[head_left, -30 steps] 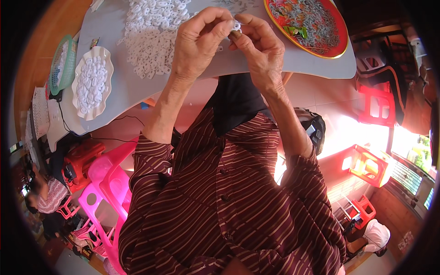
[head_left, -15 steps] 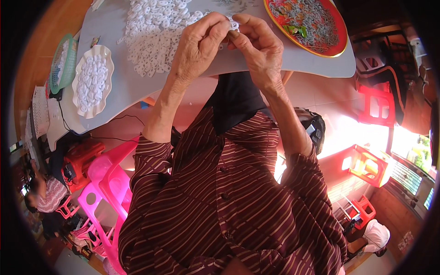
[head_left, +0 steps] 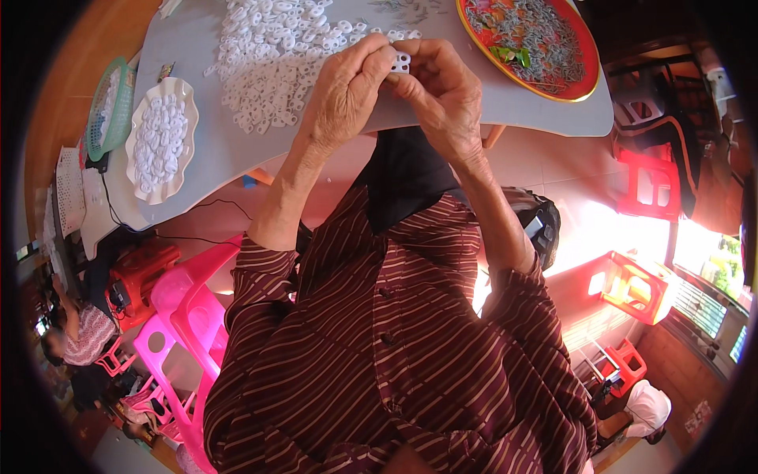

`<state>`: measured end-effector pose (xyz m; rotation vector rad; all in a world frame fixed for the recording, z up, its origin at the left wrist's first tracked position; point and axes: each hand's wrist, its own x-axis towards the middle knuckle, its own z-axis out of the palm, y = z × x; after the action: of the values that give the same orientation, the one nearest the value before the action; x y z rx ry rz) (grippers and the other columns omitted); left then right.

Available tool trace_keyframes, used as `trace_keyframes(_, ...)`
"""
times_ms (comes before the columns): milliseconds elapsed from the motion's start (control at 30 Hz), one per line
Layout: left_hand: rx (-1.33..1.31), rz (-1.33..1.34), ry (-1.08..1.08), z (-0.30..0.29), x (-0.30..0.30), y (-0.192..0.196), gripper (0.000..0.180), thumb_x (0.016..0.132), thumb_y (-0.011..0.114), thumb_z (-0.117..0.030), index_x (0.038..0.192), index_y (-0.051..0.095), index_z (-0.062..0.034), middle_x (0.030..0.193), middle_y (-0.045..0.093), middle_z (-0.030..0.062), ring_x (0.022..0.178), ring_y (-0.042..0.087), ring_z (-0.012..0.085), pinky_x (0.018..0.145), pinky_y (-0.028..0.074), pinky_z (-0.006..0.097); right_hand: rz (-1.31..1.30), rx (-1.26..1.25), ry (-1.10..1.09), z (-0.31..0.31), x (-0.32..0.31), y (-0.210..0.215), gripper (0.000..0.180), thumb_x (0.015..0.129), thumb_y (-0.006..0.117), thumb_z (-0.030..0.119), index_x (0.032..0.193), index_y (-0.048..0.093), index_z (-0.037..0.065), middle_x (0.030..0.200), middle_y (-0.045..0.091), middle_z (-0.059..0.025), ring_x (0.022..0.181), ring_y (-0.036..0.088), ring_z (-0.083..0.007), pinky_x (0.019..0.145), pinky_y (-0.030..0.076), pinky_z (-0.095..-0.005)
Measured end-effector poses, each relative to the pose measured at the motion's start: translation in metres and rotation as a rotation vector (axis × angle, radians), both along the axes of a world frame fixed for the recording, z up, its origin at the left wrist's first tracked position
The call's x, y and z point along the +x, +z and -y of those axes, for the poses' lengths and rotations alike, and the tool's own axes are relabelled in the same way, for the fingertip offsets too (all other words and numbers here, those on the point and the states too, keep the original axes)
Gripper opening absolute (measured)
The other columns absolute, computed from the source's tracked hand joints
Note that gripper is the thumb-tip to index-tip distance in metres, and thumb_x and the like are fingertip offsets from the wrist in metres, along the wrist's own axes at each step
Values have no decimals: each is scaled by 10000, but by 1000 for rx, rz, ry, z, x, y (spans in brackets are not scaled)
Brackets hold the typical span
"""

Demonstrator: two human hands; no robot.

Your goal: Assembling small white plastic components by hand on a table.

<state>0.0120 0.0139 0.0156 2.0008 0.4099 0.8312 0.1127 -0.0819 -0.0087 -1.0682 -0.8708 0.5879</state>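
Observation:
Between my two hands, above the near edge of the grey table [head_left: 379, 118], is a small white plastic piece with several holes [head_left: 401, 63]. My left hand [head_left: 347, 91] pinches it from the left, its fingers curled. My right hand [head_left: 442, 91] grips its other side with thumb and fingertips. Just beyond and left of the hands lie heaps of white plastic parts: rounded ones with an oval opening [head_left: 268, 35] and smaller flat ones [head_left: 264, 95]. A few more white pieces show behind my fingers. Whether anything else is inside my left fingers is hidden.
Right, a red gold-rimmed tray [head_left: 534, 85] holds many small grey pieces and a green leaf-like bit [head_left: 523, 57]. Left, a white wavy-edged dish [head_left: 190, 118] holds white parts, beside a green basket [head_left: 122, 103]. Pink chairs [head_left: 185, 316] and red stools [head_left: 632, 288] stand around; people sit behind.
Both hands have come slightly nearer to me. The white piece between the fingers now shows its holes more plainly, and my right fingers have shifted around it.

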Motion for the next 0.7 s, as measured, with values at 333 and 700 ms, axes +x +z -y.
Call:
trace_keyframes(333, -75, 11, 53, 11, -1, -4, 173, 902, 442, -158, 874, 494, 5, 670, 492, 147, 590, 454, 217, 595, 427, 308, 295, -110, -114, 4, -2, 4, 216, 790, 685, 30, 955, 553, -12, 659, 520, -9, 588, 476, -69, 547, 425, -214)
trace_keyframes(700, -127, 0, 34, 12, 1, -6, 202, 900, 429, -177, 810, 446, 3, 644, 450, 123, 584, 404, 168, 581, 411, 304, 391, -82, -142, 8, -3, 8, 170, 801, 649, -21, 938, 548, -26, 732, 638, -64, 683, 618, -102, 602, 487, -226)
